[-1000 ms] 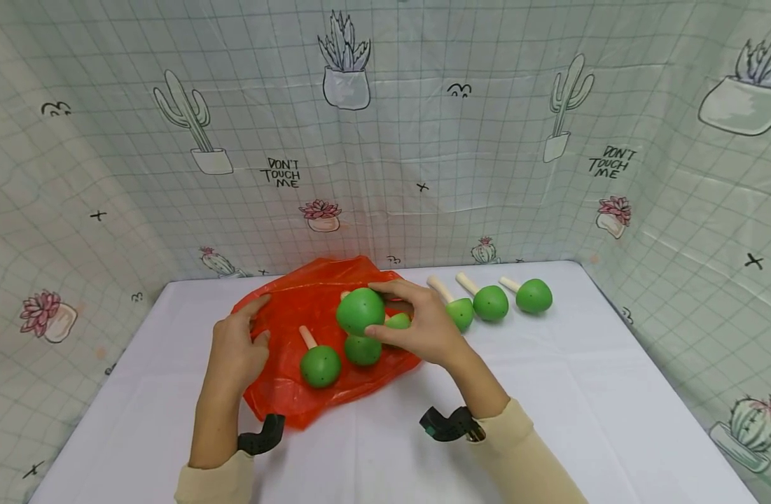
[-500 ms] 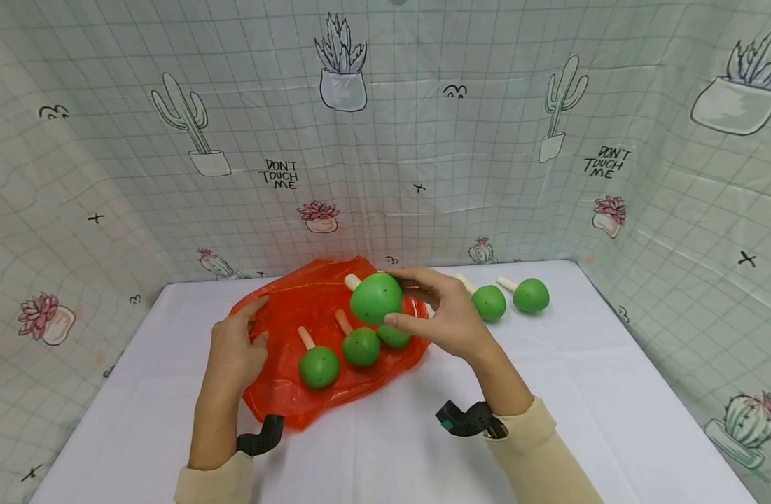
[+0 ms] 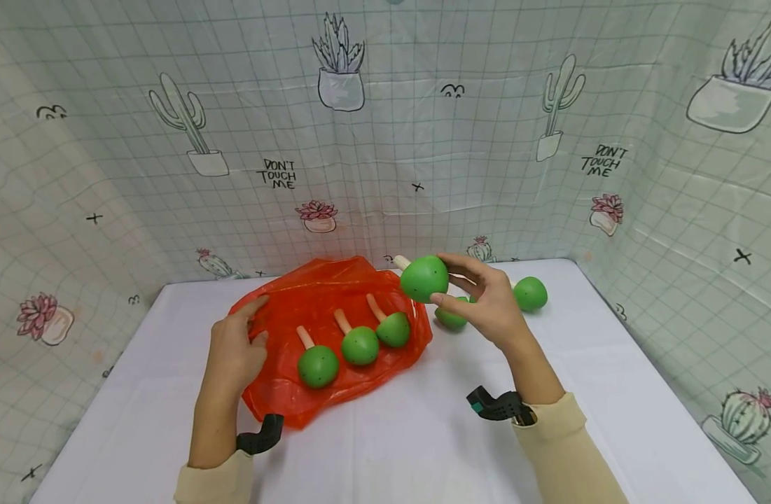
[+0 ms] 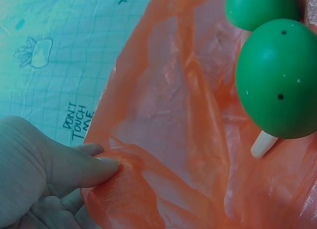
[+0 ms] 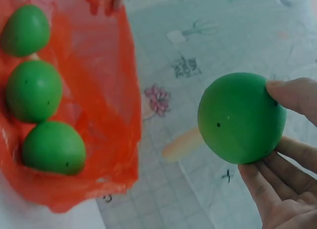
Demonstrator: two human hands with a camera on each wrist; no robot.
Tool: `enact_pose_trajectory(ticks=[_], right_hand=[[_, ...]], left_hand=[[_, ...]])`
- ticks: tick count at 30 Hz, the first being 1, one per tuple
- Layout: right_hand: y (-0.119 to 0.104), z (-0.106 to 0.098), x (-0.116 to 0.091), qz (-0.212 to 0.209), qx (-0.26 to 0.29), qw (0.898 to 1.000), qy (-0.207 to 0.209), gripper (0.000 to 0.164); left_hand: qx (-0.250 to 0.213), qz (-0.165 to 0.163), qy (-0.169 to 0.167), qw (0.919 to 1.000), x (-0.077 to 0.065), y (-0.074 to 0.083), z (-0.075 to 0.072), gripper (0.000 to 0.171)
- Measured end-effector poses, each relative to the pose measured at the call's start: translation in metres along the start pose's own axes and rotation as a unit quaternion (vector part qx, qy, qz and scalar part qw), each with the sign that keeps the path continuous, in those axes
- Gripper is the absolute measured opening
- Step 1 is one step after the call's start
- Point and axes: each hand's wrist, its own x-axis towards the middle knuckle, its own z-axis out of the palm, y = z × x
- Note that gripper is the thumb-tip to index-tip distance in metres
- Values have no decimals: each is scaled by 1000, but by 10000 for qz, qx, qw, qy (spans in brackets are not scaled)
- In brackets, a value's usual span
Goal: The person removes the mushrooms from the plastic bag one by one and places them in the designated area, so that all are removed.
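Observation:
A red plastic bag [image 3: 278, 392] lies spread on the white table, and the left hand [image 3: 237, 350] pinches its left edge. In the left wrist view the thumb [image 4: 84, 167] presses onto the crumpled plastic. Three green maracas with black dots and pale handles, such as the front one [image 3: 318, 367], lie side by side within the bag's outline. The right hand [image 3: 489, 308] grips another maraca [image 3: 425, 278] by its round head, raised near the bag's right edge. Its handle [image 5: 183, 144] points away from the palm.
Behind the right hand several more maracas lie on the table, among them a partly covered one [image 3: 451, 316] and one at the far right [image 3: 531, 294]. A grid-patterned cloth backdrop [image 3: 385, 126] with cactus drawings rises behind and beside the white table [image 3: 385, 448].
The right hand has carried its maraca rightward and slightly away, from over the bag to its right edge, uncovering the third maraca in the bag. The left hand has stayed in place.

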Motion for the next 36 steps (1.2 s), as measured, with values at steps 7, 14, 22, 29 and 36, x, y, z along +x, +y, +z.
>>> enact_pose_trajectory(ticks=[7, 14, 22, 29, 36], right_hand=[[19, -23, -9, 364, -140, 9987, 328, 63], [35, -41, -16, 590, -430, 9959, 541, 61], [55, -52, -25, 652, -680, 9934, 649, 59], [64, -62, -32, 1025, -969, 9875, 698, 60], [66, -71, -41, 1326, -1084, 9833, 624, 63]], left_hand=[[-4, -34, -17, 10000, -1, 1, 1, 61], [67, -66, 10, 10000, -2, -1, 0, 61], [135, -38, 33, 9999, -2, -3, -2, 61], [138, -15, 30, 9999, 0, -2, -3, 60], [81, -28, -8, 10000, 1, -1, -2, 61]])
